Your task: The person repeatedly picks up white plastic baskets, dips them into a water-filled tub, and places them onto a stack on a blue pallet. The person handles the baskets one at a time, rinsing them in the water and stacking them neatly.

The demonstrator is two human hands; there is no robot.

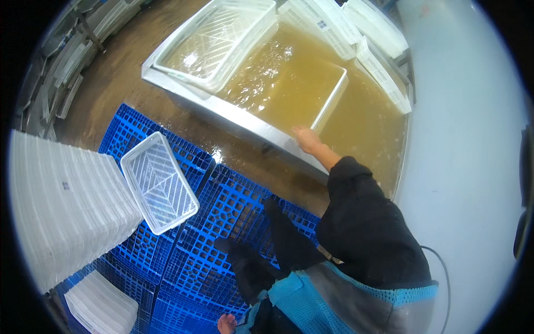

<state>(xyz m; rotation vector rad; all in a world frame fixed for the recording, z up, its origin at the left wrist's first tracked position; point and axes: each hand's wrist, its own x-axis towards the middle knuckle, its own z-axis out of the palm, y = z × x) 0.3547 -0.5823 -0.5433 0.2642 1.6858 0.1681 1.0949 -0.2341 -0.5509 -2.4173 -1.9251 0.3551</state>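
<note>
My right hand (307,139) reaches over the near metal edge of a tank (245,119) of murky brown water. Its fingers are closed at the near corner of a white plastic crate (331,97), which lies mostly under the water with one long rim showing. The water hides the rest of that crate. Low in the view, my left hand (227,323) hangs beside my body, away from the tank. Only a small part of it shows, and its finger position is unclear.
Another white crate (217,42) sits at the tank's left end, and several more (384,72) lean along its far side. A single crate (159,183) rests on blue plastic pallets (222,206) beside a tall crate stack (69,195). A pale wall (461,139) stands to the right.
</note>
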